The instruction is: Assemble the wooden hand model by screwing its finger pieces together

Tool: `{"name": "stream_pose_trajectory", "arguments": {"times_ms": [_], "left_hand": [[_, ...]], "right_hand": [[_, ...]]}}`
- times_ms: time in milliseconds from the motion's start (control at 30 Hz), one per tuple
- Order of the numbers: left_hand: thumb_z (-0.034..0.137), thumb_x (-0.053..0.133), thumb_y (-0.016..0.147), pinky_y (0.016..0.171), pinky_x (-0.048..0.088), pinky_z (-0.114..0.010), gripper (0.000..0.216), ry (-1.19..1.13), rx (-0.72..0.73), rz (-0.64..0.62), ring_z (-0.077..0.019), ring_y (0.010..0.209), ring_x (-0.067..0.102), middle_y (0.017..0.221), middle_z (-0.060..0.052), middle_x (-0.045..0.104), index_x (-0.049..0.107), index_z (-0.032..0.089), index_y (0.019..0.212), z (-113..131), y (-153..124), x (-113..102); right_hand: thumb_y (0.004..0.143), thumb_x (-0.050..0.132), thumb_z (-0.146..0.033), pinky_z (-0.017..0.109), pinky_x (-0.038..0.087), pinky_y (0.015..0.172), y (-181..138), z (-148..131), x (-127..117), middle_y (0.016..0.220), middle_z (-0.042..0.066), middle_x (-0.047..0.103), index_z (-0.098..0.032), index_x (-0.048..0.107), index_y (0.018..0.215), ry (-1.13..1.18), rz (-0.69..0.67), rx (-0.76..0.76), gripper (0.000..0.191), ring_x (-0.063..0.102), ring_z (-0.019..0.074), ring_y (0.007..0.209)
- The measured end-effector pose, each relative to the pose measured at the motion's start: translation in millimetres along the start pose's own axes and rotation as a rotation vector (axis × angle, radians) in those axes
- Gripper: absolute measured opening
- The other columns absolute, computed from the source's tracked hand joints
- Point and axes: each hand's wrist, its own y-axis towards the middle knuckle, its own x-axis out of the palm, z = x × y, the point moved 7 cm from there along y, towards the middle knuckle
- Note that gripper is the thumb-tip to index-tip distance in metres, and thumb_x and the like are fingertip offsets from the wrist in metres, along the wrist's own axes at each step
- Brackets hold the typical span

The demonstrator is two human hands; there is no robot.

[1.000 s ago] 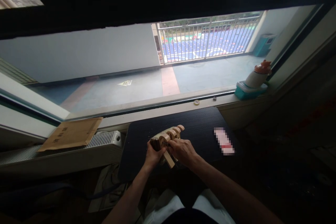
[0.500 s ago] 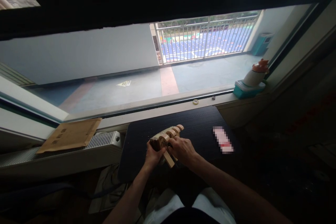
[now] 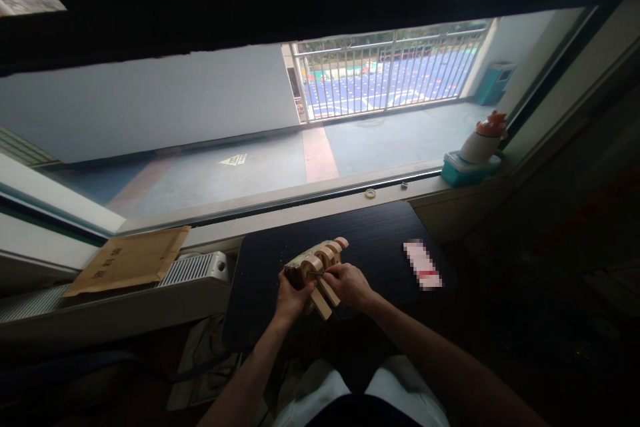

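Note:
A wooden piece [image 3: 313,263] with several rounded, ring-like parts along its top and flat strips sticking out towards me rests at a slant over the black table [image 3: 377,228]. My left hand [image 3: 291,297] is closed around its left end, the thumb on the near side. Between the thumb and fingers of my right hand [image 3: 351,285] is a thin dark rod [image 3: 319,273], its far end at the nearest rounded part. Its exact kind is too small to make out. Small crumbs lie on the table left of the wood.
A blurred pinkish object [image 3: 423,265] lies on the table's right side. On the sill are a tape roll [image 3: 370,193], a tiny grey item [image 3: 404,185] and a teal box [image 3: 465,170] bearing a white-and-orange figure [image 3: 484,140]. A brown envelope [image 3: 133,259] covers part of the radiator [image 3: 197,269].
My right hand has drawn back slightly from the nearest rounded part, and more of the thin rod shows. My left hand keeps its hold on the wood. The view has shifted a little.

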Motion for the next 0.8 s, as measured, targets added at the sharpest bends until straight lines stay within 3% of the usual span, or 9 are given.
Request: {"name": "stream_pose_trajectory", "arguments": {"times_ms": [100, 267, 333, 533, 667, 800], "left_hand": [[0.023, 0.084, 0.052, 0.083, 0.053, -0.038, 0.070, 0.007, -0.033, 0.000, -0.0264, 0.095, 0.066, 0.099, -0.009, 0.066, 0.047, 0.016, 0.112, 3, -1, -1], [0.023, 0.083, 0.053, 0.083, 0.052, -0.039, 0.072, 0.051, -0.037, 0.002, -0.0271, 0.095, 0.065, 0.100, -0.010, 0.066, 0.046, 0.015, 0.115, 2, 1, 0], [0.025, 0.083, 0.053, 0.082, 0.052, -0.039, 0.073, 0.060, -0.031, 0.006, -0.0276, 0.095, 0.065, 0.100, -0.011, 0.065, 0.045, 0.015, 0.114, 0, 3, 0], [0.030, 0.082, 0.055, 0.079, 0.052, -0.039, 0.072, 0.067, -0.002, -0.017, -0.0284, 0.094, 0.065, 0.101, -0.012, 0.064, 0.044, 0.014, 0.115, -3, 4, 3], [0.027, 0.081, 0.055, 0.083, 0.052, -0.038, 0.072, 0.043, 0.006, -0.024, -0.0273, 0.098, 0.065, 0.105, -0.013, 0.064, 0.044, 0.014, 0.115, -3, 4, 4], [0.027, 0.081, 0.057, 0.083, 0.052, -0.038, 0.071, 0.061, -0.015, -0.034, -0.0271, 0.099, 0.065, 0.107, -0.014, 0.064, 0.043, 0.014, 0.116, -2, 4, 3]], "right_hand": [[0.092, 0.043, -0.039, 0.025, 0.044, 0.071, -2, -4, -1, 0.094, 0.004, 0.071, -0.024, 0.070, 0.099, -0.074, 0.029, -0.026, 0.031, 0.065, 0.0180, 0.087], [0.092, 0.039, -0.014, 0.028, 0.046, 0.072, -7, -36, 1, 0.097, 0.012, 0.068, -0.014, 0.063, 0.103, -0.402, 0.071, -0.338, 0.027, 0.065, 0.0192, 0.084], [0.091, 0.039, -0.010, 0.028, 0.046, 0.071, -6, -39, 3, 0.094, 0.013, 0.068, -0.012, 0.064, 0.100, -0.439, 0.051, -0.376, 0.027, 0.065, 0.0191, 0.082], [0.091, 0.046, -0.037, 0.027, 0.045, 0.072, 1, -15, -9, 0.092, 0.006, 0.073, -0.021, 0.071, 0.092, -0.192, 0.085, -0.153, 0.029, 0.066, 0.0197, 0.085], [0.090, 0.046, -0.039, 0.023, 0.044, 0.067, 3, 4, -4, 0.086, 0.002, 0.073, -0.025, 0.072, 0.097, 0.050, -0.003, 0.022, 0.031, 0.066, 0.0164, 0.082], [0.090, 0.046, -0.039, 0.025, 0.046, 0.070, 2, -2, -2, 0.090, 0.004, 0.073, -0.022, 0.071, 0.098, -0.028, 0.027, -0.004, 0.031, 0.066, 0.0182, 0.084]]}}
